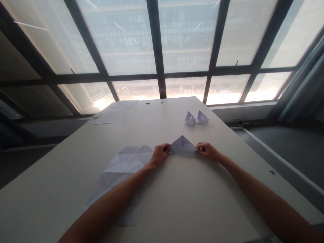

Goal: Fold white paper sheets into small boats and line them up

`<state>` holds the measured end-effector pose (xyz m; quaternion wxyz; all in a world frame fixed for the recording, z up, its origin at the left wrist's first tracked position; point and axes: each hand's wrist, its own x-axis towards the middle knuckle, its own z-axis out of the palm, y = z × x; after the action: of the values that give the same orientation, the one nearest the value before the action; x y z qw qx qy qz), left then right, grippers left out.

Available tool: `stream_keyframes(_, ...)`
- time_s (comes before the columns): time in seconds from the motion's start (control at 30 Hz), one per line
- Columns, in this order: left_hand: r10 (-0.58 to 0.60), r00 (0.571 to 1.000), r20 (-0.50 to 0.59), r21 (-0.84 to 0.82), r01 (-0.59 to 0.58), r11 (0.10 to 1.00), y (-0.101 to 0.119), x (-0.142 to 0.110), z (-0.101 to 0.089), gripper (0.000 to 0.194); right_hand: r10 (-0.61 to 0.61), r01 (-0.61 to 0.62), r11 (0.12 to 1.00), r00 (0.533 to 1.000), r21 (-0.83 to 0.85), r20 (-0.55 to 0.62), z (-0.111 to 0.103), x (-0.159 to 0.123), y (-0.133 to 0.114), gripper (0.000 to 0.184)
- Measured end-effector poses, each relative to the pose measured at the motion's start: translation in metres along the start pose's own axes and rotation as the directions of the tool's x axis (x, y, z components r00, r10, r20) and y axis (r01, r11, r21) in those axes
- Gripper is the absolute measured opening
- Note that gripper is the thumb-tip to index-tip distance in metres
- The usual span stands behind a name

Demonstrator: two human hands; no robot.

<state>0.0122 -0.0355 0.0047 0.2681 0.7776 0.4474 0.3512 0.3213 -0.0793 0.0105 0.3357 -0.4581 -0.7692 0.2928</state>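
Observation:
Between my two hands is a folded sheet of white paper (182,144), shaped as a triangle with a band along its lower edge. My left hand (160,153) pinches its left corner, and my right hand (207,151) pinches the right corner. The peak points away from me. Under and beside my left forearm lies a creased, unfolded sheet of paper (124,165), partly hidden by the arm. Beyond my right hand stand two small folded paper boats (190,118), side by side.
All of this is on a long white table (177,209). Flat paper sheets (108,116) lie at its far left. Large dark-framed windows (186,37) rise behind the far end. A dark curtain (298,91) hangs at right, and a small dark mark (272,172) is near the right edge.

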Motion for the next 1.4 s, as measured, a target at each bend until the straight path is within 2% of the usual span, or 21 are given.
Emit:
stream_keyframes(0.1,0.000,1.000,-0.003,-0.005,0.000,1.000,0.000,0.000,0.000,0.026,0.054,-0.054,0.999,0.992,-0.001,-0.112,0.009,0.004,0.003,0.021)
stream_keyframes(0.2,-0.007,1.000,-0.008,0.000,0.007,1.000,0.002,0.000,-0.001,0.026,0.111,-0.096,0.992,0.972,0.080,-0.206,0.014,0.005,0.003,0.024)
stream_keyframes(0.33,-0.027,1.000,-0.014,-0.025,0.026,0.999,0.003,0.000,-0.002,0.026,0.190,-0.128,0.960,0.952,0.251,-0.241,0.019,0.006,0.004,0.030)
stream_keyframes(0.43,-0.049,0.999,-0.003,-0.093,0.048,0.994,0.001,0.002,-0.004,0.026,0.171,-0.088,0.945,0.953,0.314,-0.249,0.021,0.007,0.006,0.027)
stream_keyframes(0.6,-0.095,0.995,0.017,-0.244,0.096,0.965,-0.001,0.005,-0.007,0.028,0.160,-0.051,0.945,0.934,0.324,-0.320,0.019,0.009,0.004,0.036)
stream_keyframes(0.77,-0.104,0.995,-0.008,-0.317,0.096,0.944,0.000,0.005,-0.007,0.030,0.131,-0.014,0.952,0.922,0.307,-0.364,0.019,0.008,0.004,0.045)
stream_keyframes(0.9,-0.104,0.994,-0.018,-0.323,0.093,0.942,0.001,0.004,-0.006,0.032,0.121,-0.008,0.963,0.907,0.270,-0.404,0.025,0.010,0.007,0.049)
stream_keyframes(1.07,-0.097,0.995,-0.037,-0.307,0.081,0.948,0.000,0.005,-0.005,0.030,0.208,-0.066,0.946,0.874,0.317,-0.438,0.032,0.012,0.001,0.051)
stream_keyframes(1.17,-0.085,0.996,-0.033,-0.296,0.072,0.952,0.000,0.005,-0.005,0.028,0.239,-0.093,0.942,0.860,0.323,-0.450,0.034,0.012,-0.003,0.046)
stream_keyframes(1.3,-0.081,0.996,-0.022,-0.248,0.073,0.966,0.002,0.004,-0.006,0.026,0.203,-0.085,0.964,0.846,0.252,-0.493,0.034,0.012,-0.005,0.036)
stream_keyframes(1.4,-0.075,0.997,-0.013,-0.244,0.070,0.967,0.002,0.003,-0.006,0.028,0.178,-0.067,0.971,0.845,0.231,-0.504,0.034,0.012,-0.006,0.037)
